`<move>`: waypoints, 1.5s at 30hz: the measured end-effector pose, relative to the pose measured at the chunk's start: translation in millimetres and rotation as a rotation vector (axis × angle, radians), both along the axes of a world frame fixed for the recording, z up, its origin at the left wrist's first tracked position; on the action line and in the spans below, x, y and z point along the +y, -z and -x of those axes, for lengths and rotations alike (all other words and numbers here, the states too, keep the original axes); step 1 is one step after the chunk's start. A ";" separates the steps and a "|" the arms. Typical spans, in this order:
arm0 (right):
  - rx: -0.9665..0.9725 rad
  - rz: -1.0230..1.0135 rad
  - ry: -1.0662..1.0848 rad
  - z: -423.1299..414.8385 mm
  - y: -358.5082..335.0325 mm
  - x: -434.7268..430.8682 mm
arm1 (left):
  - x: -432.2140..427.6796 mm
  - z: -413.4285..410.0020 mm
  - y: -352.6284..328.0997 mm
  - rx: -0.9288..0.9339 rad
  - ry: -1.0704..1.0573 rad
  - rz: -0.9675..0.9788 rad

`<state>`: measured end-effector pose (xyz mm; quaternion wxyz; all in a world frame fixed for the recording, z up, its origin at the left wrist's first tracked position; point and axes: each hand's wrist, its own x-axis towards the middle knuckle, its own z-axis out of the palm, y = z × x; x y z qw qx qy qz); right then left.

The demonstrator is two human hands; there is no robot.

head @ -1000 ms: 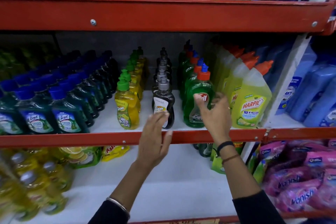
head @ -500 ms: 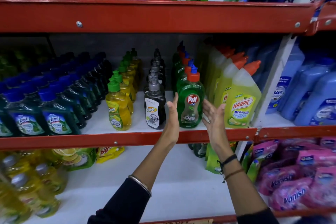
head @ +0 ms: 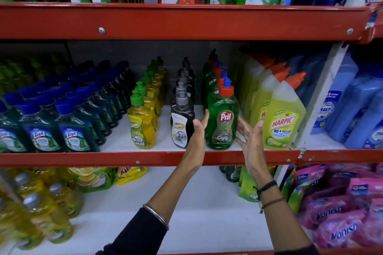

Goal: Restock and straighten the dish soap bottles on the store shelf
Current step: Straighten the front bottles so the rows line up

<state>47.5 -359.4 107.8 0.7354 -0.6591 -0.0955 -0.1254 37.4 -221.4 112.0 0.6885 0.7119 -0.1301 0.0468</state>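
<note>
A green Pril dish soap bottle (head: 222, 118) with a red and blue cap stands upright at the front of its row on the middle shelf (head: 145, 158). My left hand (head: 198, 130) is flat and open against its left side. My right hand (head: 248, 132) is open just off its right side, fingers spread. Left of it runs a row of dark Super bottles (head: 182, 118) and a row of yellow Super bottles (head: 142, 124) with green caps.
Yellow Harpic bottles (head: 284, 118) stand close on the right, blue Lizol bottles (head: 74, 130) fill the left. A red beam (head: 186, 20) with Dettol bottles sits above. The lower shelf holds yellow bottles, pouches and pink Vanish packs (head: 339, 213).
My right hand has let go of the Pril bottle's front, and both hands have come to flank it with flat palms. The bottle's label now faces forward.
</note>
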 end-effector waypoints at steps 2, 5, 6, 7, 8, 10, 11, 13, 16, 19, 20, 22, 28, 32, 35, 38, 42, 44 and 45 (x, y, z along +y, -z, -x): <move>-0.005 0.008 0.013 2.5 1.9 2.6 | -1.9 5.5 6.6 -0.059 -0.061 0.012; -0.114 0.003 0.159 14.5 11.8 15.0 | -1.3 21.2 19.8 -0.280 -0.254 0.095; -0.184 -0.007 0.210 20.3 16.4 21.9 | 2.5 23.9 24.0 -0.348 -0.328 0.129; -0.246 -0.009 0.227 25.9 21.3 30.1 | 7.9 25.2 25.4 -0.390 -0.396 0.167; -0.294 0.005 0.208 31.0 26.1 39.6 | 15.0 23.8 25.5 -0.413 -0.447 0.204; -0.318 0.061 0.098 37.7 32.3 62.1 | 31.6 13.1 22.6 -0.373 -0.493 0.217; -0.290 0.086 0.045 39.3 32.7 73.2 | 38.3 8.4 17.9 -0.319 -0.496 0.193; -0.207 0.112 -0.004 39.6 28.9 92.4 | 48.4 0.7 6.8 -0.204 -0.460 0.138; -0.099 0.114 -0.002 35.3 19.2 112.2 | 57.1 -3.4 -6.2 -0.108 -0.346 0.090; -0.030 0.065 -0.040 24.7 13.9 119.0 | 70.3 2.3 -10.6 -0.042 -0.239 0.064; -0.026 0.024 -0.059 20.8 13.0 119.6 | 77.4 2.5 -7.9 -0.033 -0.202 0.052; -0.012 -0.060 -0.084 13.7 10.3 113.6 | 83.0 6.2 -6.6 -0.022 -0.136 0.042; 0.030 -0.129 -0.122 8.9 4.9 105.1 | 89.5 15.4 -6.5 0.014 -0.044 0.075; 0.050 -0.148 -0.111 8.0 5.9 105.0 | 92.2 16.9 -5.1 0.012 -0.061 0.079; 0.046 -0.150 -0.102 8.6 7.0 106.8 | 93.4 17.2 -1.3 -0.004 -0.083 0.044; 0.033 -0.140 -0.104 9.3 7.2 107.5 | 91.6 19.5 0.4 -0.028 -0.106 0.008; 0.041 -0.137 -0.118 7.7 5.6 105.9 | 91.5 22.1 -0.2 -0.032 -0.126 -0.005; 0.044 -0.130 -0.112 7.8 5.8 106.3 | 91.1 23.5 -1.5 -0.034 -0.124 -0.015; 0.045 -0.126 -0.107 8.3 5.8 106.7 | 90.9 23.9 -2.3 -0.032 -0.126 -0.023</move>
